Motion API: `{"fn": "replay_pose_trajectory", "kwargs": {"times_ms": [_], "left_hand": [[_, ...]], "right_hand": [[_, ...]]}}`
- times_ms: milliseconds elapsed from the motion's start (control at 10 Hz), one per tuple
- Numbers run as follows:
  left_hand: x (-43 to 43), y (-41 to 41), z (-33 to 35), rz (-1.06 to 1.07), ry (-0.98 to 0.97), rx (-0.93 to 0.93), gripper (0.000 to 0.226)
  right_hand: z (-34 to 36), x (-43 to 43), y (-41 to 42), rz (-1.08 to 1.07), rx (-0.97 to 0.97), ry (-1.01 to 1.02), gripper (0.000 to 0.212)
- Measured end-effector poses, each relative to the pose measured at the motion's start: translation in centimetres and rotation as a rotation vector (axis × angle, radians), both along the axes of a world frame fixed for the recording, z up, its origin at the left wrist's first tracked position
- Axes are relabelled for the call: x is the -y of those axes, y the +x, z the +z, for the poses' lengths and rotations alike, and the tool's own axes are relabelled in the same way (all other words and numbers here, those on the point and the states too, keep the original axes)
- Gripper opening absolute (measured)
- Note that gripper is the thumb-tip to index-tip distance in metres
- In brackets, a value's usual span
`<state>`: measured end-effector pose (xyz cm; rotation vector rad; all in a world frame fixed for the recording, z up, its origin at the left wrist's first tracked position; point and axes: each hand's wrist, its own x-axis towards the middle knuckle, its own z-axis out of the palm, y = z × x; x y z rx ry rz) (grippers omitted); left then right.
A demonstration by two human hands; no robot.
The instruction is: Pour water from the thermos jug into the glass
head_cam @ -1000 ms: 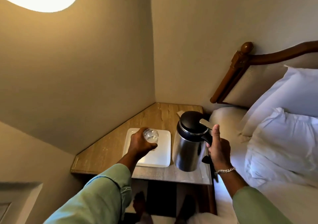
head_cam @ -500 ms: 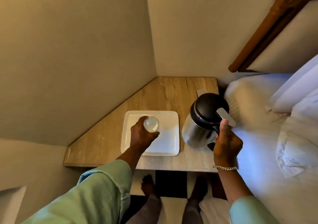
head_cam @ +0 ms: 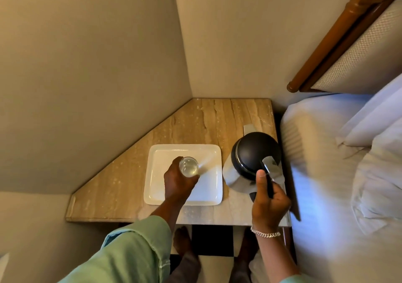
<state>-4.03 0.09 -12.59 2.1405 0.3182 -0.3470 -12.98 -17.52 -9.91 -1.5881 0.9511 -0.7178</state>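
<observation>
A steel thermos jug (head_cam: 253, 155) with a black domed lid stands on the right side of a stone-topped bedside table (head_cam: 195, 121). My right hand (head_cam: 269, 202) is closed around its black handle, thumb pointing up toward the silver lid lever. A small clear glass (head_cam: 188, 166) sits upright on a white square tray (head_cam: 208, 187) to the jug's left. My left hand (head_cam: 177, 182) wraps the glass from the near side. The glass looks clear inside; I cannot tell whether it holds water.
Walls close in at the back and left of the angled table. A bed (head_cam: 339, 174) with white pillows and a wooden headboard (head_cam: 339, 36) presses against the table's right edge. My feet stand on a checked floor (head_cam: 212, 241) below the front edge.
The view has tipped downward and closer, so the table now sits under me. Both hands keep the same holds. The jug and glass have stayed in place on the table.
</observation>
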Motion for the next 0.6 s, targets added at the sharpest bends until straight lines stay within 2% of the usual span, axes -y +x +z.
{"fn": "replay_pose_trajectory", "kwargs": {"times_ms": [200, 300, 400, 500, 600], "left_hand": [[-0.1, -0.9, -1.3, 0.004, 0.054, 0.053, 0.062], [-0.1, -0.6, -1.7, -0.016, 0.052, -0.006, 0.07], [-0.3, -0.3, -1.0, -0.055, 0.064, -0.12, 0.092], [-0.6, 0.2, 0.8, -0.081, 0.064, -0.159, 0.108], [-1.4, 0.5, 3.9, -0.148, 0.134, -0.122, 0.09]], "right_hand": [[-1.5, 0.0, -1.6, 0.072, -0.011, 0.041, 0.089], [-1.2, 0.2, -2.1, 0.115, -0.062, 0.089, 0.095], [-0.1, 0.6, -2.7, 0.22, -0.125, 0.112, 0.088], [1.7, 0.9, -3.8, 0.329, -0.191, 0.131, 0.084], [3.8, 1.7, -5.6, 0.263, -0.245, 0.047, 0.084]]}}
